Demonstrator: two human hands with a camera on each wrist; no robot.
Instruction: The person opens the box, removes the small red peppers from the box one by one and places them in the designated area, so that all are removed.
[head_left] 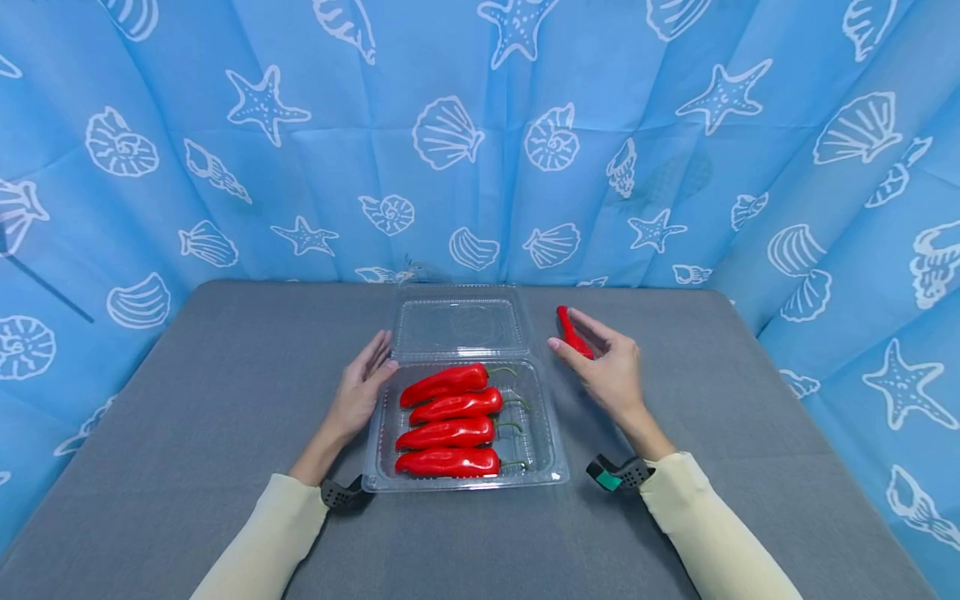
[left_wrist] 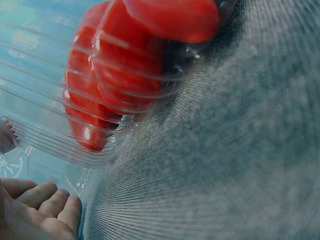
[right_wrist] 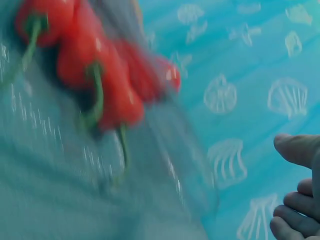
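Note:
Several red chili peppers with green stems lie side by side in a clear hinged plastic box. Its transparent lid is folded back, away from the wearer. My left hand is beside the box's left edge, fingers extended and thumb near the hinge corner. To the right of the lid, my right hand curves around another red pepper, thumb and fingers apart on either side of it. That pepper's lower end is partly hidden by the hand. In the right wrist view, thumb and fingers show a gap between them.
A grey cloth covers the table. Behind it hangs a blue curtain with white shells and starfish, close to the table's far edge. Black bands are worn at both wrists, by the cream sleeves.

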